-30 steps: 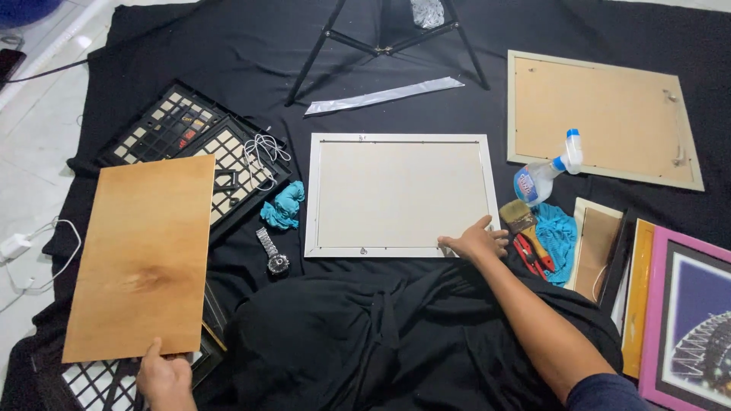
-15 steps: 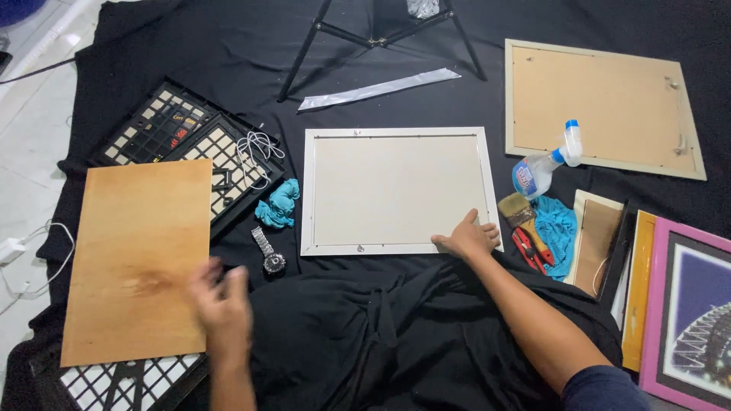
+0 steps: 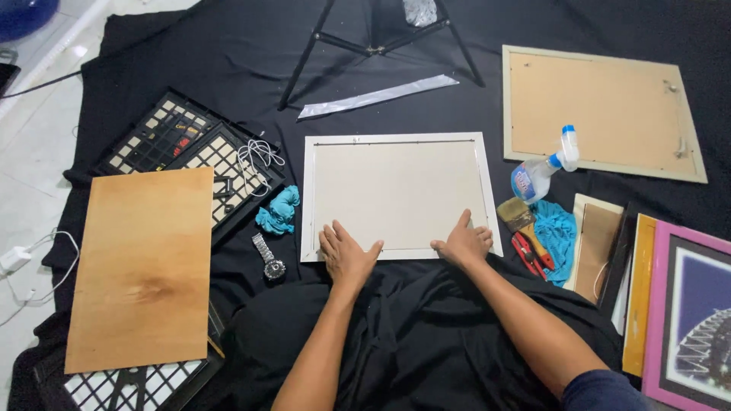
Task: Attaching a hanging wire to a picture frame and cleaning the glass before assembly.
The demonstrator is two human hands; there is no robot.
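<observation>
Both hands lie flat and spread on the near edge of the white frame [image 3: 397, 195], which rests face down on the black cloth [image 3: 190, 61] straight in front of the person. The left hand [image 3: 346, 253] presses its open palm on the frame's near left corner, fingers fanned over the pale backing. The right hand [image 3: 464, 242] does the same toward the near right corner, fingers splayed and thumb out; neither hand pinches or grasps anything.

Just left of the frame lie a crumpled blue rag [image 3: 279, 210] and a wristwatch [image 3: 269, 259], and beyond them a plywood board [image 3: 145, 266] over black grid-patterned frames [image 3: 179, 141]. Just right of the frame stand a spray bottle [image 3: 542, 171], a paintbrush [image 3: 519, 217] and red cutters [image 3: 527, 253] on a blue cloth [image 3: 557, 236]. Further right sit small frames and a pink-edged picture [image 3: 689, 312]; beyond the frame's far right corner lies a second frame, back up [image 3: 601, 110]. A silver strip [image 3: 377, 97] and a tripod's legs [image 3: 373, 46] lie past the frame's far edge.

As I see it, the risk is uneven pressure: leaning hard on the near edge could bow the backing or stress any glass beneath it. A slide on the loose cloth could also knock the frame into the spray bottle.
</observation>
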